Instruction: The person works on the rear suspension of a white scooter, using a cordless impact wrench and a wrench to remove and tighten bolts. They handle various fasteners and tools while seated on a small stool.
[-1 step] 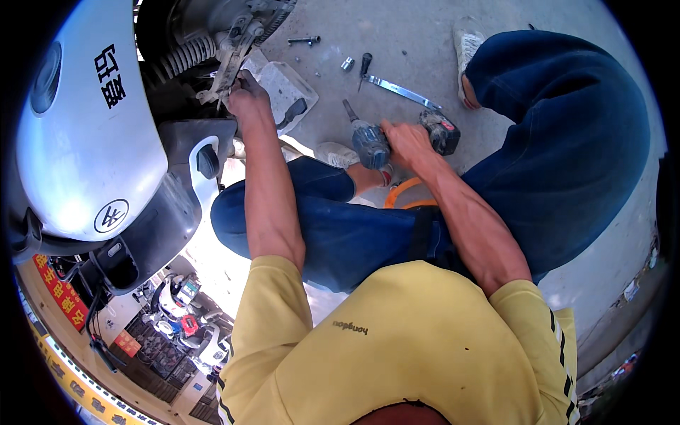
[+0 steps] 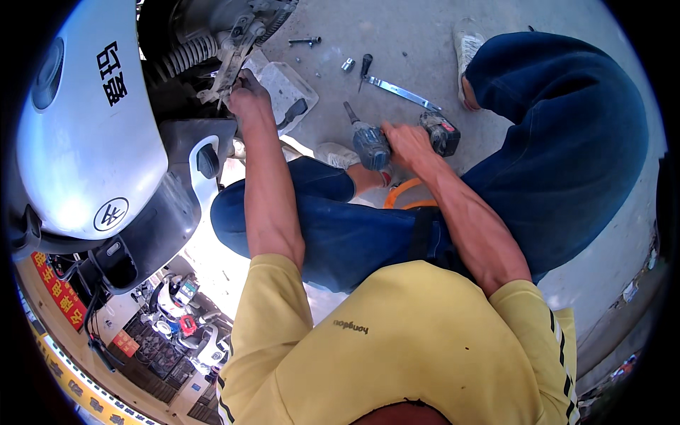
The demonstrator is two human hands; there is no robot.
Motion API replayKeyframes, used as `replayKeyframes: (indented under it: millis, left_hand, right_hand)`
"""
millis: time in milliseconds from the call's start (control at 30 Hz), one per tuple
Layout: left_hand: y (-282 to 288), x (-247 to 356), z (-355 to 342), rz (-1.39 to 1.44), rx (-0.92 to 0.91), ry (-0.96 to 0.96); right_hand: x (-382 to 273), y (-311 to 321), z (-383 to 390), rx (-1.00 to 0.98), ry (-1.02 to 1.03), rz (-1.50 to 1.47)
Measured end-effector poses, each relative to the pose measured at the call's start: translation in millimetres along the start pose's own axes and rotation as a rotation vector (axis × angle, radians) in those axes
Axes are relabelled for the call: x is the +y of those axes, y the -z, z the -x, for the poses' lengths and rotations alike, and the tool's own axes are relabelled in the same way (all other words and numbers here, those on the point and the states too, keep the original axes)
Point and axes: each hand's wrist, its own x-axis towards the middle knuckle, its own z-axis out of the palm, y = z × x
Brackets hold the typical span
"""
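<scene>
One white scooter, one pale panel, one power driver.
Our left hand touches one metal bracket on the scooter, perhaps to steady it; whether its fingers close, we cannot tell. Our right hand has its fingers clamped around the power driver, which points forward-left, seemingly for a ready grip. On the ground beyond the panel's outer edge, probably for easy reach, lie one silver bar, one black-handled tool, one extension, one socket.

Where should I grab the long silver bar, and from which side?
Probably the middle of the silver bar, pinched across its width from above: it lies flat and slim, a black handle near one end, the battery pack near the other.
</scene>
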Motion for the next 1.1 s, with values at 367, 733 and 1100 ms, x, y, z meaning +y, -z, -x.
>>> replayKeyframes:
  millis: [367,733,1100]
  left_hand:
    - [-16,24,48,0.08,0.078,0.127]
    - [-11,32,35,0.122,-0.091,0.125]
    - [-13,25,44,0.157,-0.146,0.101]
  right_hand:
    - [7,-6,6,-0.18,-0.08,0.098]
    - [12,-9,10,-0.202,-0.082,0.097]
    - [12,-10,3,-0.179,-0.096,0.061]
